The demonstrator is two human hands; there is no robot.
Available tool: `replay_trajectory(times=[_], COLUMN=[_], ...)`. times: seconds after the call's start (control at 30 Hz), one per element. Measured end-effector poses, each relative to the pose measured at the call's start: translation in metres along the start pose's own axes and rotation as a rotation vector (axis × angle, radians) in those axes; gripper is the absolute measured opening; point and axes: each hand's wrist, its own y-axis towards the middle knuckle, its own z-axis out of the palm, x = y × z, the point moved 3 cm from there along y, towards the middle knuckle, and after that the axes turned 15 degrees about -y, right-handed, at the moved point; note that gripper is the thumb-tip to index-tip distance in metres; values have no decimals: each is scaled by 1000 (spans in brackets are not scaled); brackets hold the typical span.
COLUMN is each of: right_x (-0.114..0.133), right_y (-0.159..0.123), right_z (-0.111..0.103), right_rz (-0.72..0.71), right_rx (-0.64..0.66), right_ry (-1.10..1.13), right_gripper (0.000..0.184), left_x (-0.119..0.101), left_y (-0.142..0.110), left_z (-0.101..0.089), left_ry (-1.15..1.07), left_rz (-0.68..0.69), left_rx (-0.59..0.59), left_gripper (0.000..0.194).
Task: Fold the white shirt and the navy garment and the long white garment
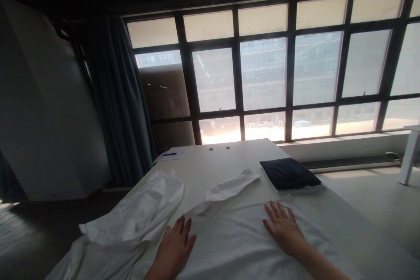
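Observation:
A white long-sleeved garment, probably a shirt (229, 236), lies spread over the near part of the table, with a sleeve (229, 187) stretching toward the far right. My left hand (175, 245) rests palm down at the garment's left edge, its fingers extended. Flat on the right side of the cloth lies my right hand (282, 226), fingers spread. Neither hand grips anything. More crumpled white cloth (141, 210) hangs over the left table edge; whether it belongs to the same garment I cannot tell. The garment's near end runs out of view.
Beyond my right hand, a dark folded item (290, 173) lies at the white table's (197, 162) right edge. Paper (177, 156) with a pen (169, 154) sits at the far left corner. A dark curtain (114, 96) and windows (262, 74) stand behind.

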Motion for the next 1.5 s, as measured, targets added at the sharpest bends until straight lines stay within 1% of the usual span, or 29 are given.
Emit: replay_trajectory(times=[0.07,0.13,0.2,0.27,0.33,0.4,0.43,0.47,0.53,0.6,0.63,0.67,0.7,0.77,0.8,0.9,0.97,1.0,1.1,1.17,1.2,1.3,1.33,1.4,1.5], right_x=[-3,-8,-12,-13,-7,7,17,28,55,83,95,106,115,129,133,138,137,134,120,104,94,60,48,29,15], right_y=[-13,-26,-37,-43,-42,-36,-30,-23,-6,13,21,28,35,42,44,45,47,48,55,61,64,75,79,86,92], right_z=[5,7,2,-13,-34,-58,-69,-78,-90,-95,-95,-94,-92,-85,-82,-71,-64,-62,-56,-53,-52,-51,-52,-55,-61], right_rz=[-4,-15,-19,-18,-49,-115,-147,-176,-227,-272,-288,-297,-299,-282,-268,-219,-167,-131,11,118,171,299,318,301,161], right_rx=[-15,-17,8,64,140,191,192,183,148,119,108,96,84,51,31,-27,-69,-92,-148,-160,-159,-130,-116,-88,-35], right_ry=[10,20,18,-12,-37,-29,-14,4,46,97,124,152,181,236,261,323,354,365,379,376,373,376,385,419,498], right_gripper=[70,68,67,65,54,43,40,40,39,38,36,34,31,28,26,22,22,25,49,61,62,58,56,56,58], left_x=[-9,-15,-20,-29,-47,-75,-90,-106,-133,-151,-155,-157,-156,-153,-151,-146,-144,-143,-142,-140,-138,-136,-137,-139,-147], left_y=[-10,-18,-23,-24,-21,-13,-7,0,18,38,48,56,63,71,72,70,68,67,68,69,69,68,68,67,65], left_z=[-14,-31,-48,-64,-74,-79,-80,-77,-64,-43,-30,-18,-6,14,20,28,26,24,16,8,4,-10,-15,-26,-36], left_ry=[-1,-26,-59,-84,-117,-130,-111,-77,-48,-31,-30,-36,-45,-65,-74,-109,-139,-155,-218,-282,-323,-476,-534,-653,-814], left_rz=[10,18,15,11,47,113,151,172,220,226,199,159,118,67,61,80,98,105,123,134,144,219,253,316,373], left_rx=[23,89,151,183,171,95,23,-45,-116,-123,-106,-87,-69,-55,-60,-93,-100,-95,-72,-60,-51,-14,-6,3,23], left_gripper=[61,48,35,30,27,29,32,35,48,70,79,83,81,64,57,49,43,39,28,26,26,29,32,40,52])
